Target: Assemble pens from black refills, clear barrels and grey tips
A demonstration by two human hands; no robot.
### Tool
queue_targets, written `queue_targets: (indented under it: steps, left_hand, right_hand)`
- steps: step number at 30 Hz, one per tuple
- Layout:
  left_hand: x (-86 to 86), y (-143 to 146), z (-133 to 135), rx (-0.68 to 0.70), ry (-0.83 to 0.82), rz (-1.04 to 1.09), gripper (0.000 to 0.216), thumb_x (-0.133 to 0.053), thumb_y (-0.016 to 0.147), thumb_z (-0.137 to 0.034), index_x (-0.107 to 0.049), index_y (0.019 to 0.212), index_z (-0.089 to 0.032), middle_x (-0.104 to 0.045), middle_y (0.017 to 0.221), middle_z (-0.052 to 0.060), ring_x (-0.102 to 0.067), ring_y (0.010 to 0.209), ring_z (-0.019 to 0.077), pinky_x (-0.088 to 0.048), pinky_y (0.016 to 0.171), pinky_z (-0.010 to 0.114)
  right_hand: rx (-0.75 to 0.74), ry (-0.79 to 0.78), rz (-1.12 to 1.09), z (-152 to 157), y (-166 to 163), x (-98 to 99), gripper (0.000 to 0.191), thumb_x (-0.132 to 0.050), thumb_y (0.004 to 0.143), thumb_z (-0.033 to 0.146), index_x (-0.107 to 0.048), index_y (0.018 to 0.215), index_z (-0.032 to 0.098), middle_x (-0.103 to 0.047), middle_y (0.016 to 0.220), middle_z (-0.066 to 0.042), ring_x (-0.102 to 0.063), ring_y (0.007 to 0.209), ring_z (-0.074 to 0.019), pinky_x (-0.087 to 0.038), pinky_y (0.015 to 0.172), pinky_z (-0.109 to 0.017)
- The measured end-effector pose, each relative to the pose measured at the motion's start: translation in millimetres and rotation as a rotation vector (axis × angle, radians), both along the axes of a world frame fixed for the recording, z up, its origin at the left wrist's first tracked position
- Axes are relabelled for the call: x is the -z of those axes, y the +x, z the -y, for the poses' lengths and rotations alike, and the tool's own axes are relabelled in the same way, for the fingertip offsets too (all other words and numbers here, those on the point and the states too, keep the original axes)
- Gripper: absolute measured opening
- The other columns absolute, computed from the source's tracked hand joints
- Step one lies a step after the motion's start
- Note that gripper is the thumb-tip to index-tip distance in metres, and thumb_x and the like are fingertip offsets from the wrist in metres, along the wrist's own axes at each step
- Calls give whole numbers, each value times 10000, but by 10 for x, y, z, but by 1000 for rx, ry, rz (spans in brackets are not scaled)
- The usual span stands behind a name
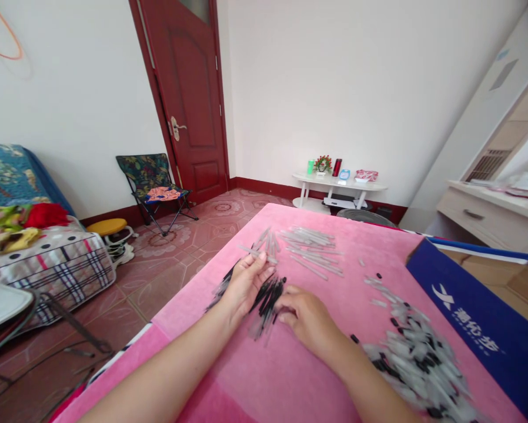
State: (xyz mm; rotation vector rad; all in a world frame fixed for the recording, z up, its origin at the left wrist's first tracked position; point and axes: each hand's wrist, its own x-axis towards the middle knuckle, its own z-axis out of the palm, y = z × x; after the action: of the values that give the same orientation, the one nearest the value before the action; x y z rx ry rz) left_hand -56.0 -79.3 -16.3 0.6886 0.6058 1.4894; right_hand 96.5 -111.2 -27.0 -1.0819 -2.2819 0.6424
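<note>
My left hand point(249, 279) pinches a translucent pen barrel point(255, 253) between thumb and fingers, above the left part of the table. Below and beside it lies a bundle of dark pen refills point(266, 296). My right hand point(301, 314) touches the right edge of that bundle with its fingers curled together; what is between its fingertips is too small and blurred to make out. More translucent pen barrels point(312, 244) lie in a loose row farther back. To the right spreads a heap of pale translucent caps and small black plugs point(414, 352).
A blue cardboard box point(471, 317) stands at the right edge of the pink-covered table point(326, 382). Beyond are a low white table point(341, 183) with small items, a red door point(189, 88) and a folding chair point(151, 182). A drawer cabinet point(488, 217) is at right.
</note>
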Motion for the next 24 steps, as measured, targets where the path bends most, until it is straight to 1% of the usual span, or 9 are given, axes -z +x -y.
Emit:
queue_targets:
  steps: [2, 6, 9, 11, 13, 15, 17, 20, 24]
  left_hand:
    - [26, 9, 4, -22, -25, 39, 164, -683, 653, -221, -602, 736, -105, -642, 742, 39, -599, 696, 95, -471, 683, 193]
    - [65, 38, 24, -14, -64, 80, 166, -683, 653, -212, -595, 760, -120, -656, 732, 30, -617, 687, 100, -486, 669, 193]
    - [75, 37, 20, 0, -97, 84, 176, -677, 660, -217, -593, 784, -124, -668, 757, 43, -629, 679, 108, -495, 634, 188]
    - [77, 41, 15, -9, -110, 116, 163, -672, 666, -203, -594, 783, -121, -672, 766, 45, -633, 689, 109, -499, 646, 184]
    - [76, 63, 23, -20, -124, 162, 140, -670, 667, -172, -598, 773, -115, -673, 761, 43, -634, 701, 106, -500, 673, 178]
    - [74, 102, 47, -6, -144, 201, 114, -665, 667, -136, -603, 759, -108, -675, 755, 45, -636, 717, 109, -502, 689, 172]
    - [77, 150, 82, 26, -153, 234, 77, -653, 675, -113, -606, 735, -98, -677, 763, 57, -638, 737, 120, -506, 705, 180]
    - [94, 210, 133, 57, -159, 274, 35, -626, 698, -93, -614, 731, -90, -678, 782, 72, -639, 759, 132, -511, 730, 198]
    - [123, 246, 167, 68, -175, 311, 21, -610, 711, -83, -618, 727, -94, -678, 776, 65, -640, 764, 131, -509, 749, 200]
  right_hand:
    - [-37, 36, 76, 33, -22, 27, 178, -563, 665, 71, -608, 747, 223, -563, 897, 23, -529, 814, -115, -359, 699, -202]
    - [-75, 104, 196, 35, 14, 5, 123, -543, 693, 88, -576, 727, 201, -533, 863, 9, -512, 787, -111, -354, 654, -197]
    - [-97, 126, 144, -26, 123, -80, 105, -509, 719, 90, -542, 736, 189, -534, 800, 3, -502, 760, -119, -362, 647, -213]
    - [6, 131, -19, -79, 213, -167, 75, -486, 754, 123, -528, 757, 185, -538, 758, -1, -503, 740, -125, -380, 659, -232]
    - [172, 118, -296, -117, 287, -274, 87, -464, 790, 178, -525, 852, 184, -550, 776, -15, -512, 707, -125, -412, 644, -249]
    - [306, 83, -606, -122, 329, -390, 162, -471, 802, 231, -508, 951, 180, -556, 804, -26, -525, 658, -120, -448, 594, -255]
    - [354, 55, -834, -91, 336, -495, 190, -509, 787, 257, -511, 958, 173, -555, 814, -30, -541, 631, -117, -475, 555, -257]
    - [376, 84, -976, -19, 308, -592, 153, -562, 757, 248, -544, 882, 161, -563, 833, -35, -571, 665, -126, -503, 575, -269]
    - [387, 97, -991, 34, 263, -605, 147, -580, 748, 234, -561, 873, 158, -583, 839, -38, -588, 669, -127, -516, 593, -275]
